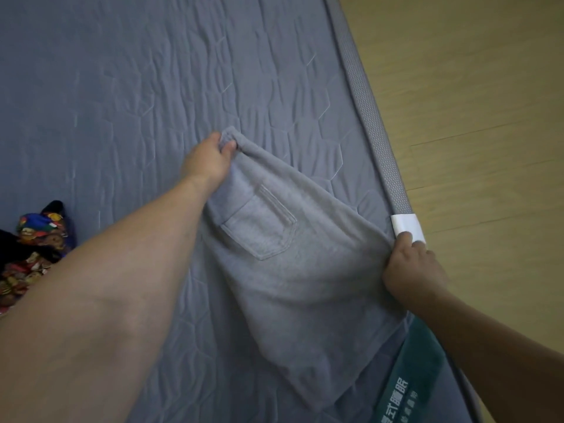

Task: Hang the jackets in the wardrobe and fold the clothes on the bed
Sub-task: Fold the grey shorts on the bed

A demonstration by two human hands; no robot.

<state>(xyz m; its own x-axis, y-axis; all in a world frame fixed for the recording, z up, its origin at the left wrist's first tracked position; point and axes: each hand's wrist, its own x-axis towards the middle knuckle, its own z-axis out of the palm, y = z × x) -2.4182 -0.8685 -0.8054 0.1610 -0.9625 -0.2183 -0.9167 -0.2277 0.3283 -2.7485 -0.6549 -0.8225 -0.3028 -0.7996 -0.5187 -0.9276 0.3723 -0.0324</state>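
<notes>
Quilted mattress [152,87] with partly legible green label [406,389]; both hands [207,158] [409,270] pinch grey shorts [290,270]

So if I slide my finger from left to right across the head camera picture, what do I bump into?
Colourful patterned clothes → left hand → pocket on the grey garment → right hand → wooden floor.

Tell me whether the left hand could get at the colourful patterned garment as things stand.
Probably not right away: the left hand pinches a corner of the grey shorts, stretched to the right hand. The patterned garment lies uncovered beside the left forearm, so releasing that grip would likely free the way.
</notes>
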